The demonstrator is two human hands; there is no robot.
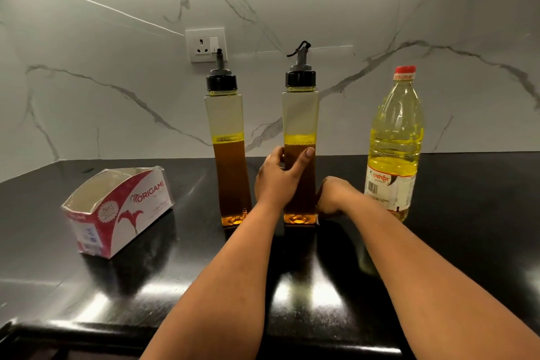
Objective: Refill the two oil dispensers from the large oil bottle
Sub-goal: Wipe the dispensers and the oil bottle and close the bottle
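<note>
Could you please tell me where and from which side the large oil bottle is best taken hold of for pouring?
Grip the large oil bottle around its ribbed middle, above the label, coming from the front-right. It stands upright with that side open; the right dispenser and both hands, left and right, crowd its left.

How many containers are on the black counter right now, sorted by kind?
Tall square clear oil dispensers with black pour-spout caps: 2, left one and right one, which the left hand grips
Large clear plastic oil bottle with red cap: 1
Open white-and-red cardboard box: 1
Total: 4
</note>
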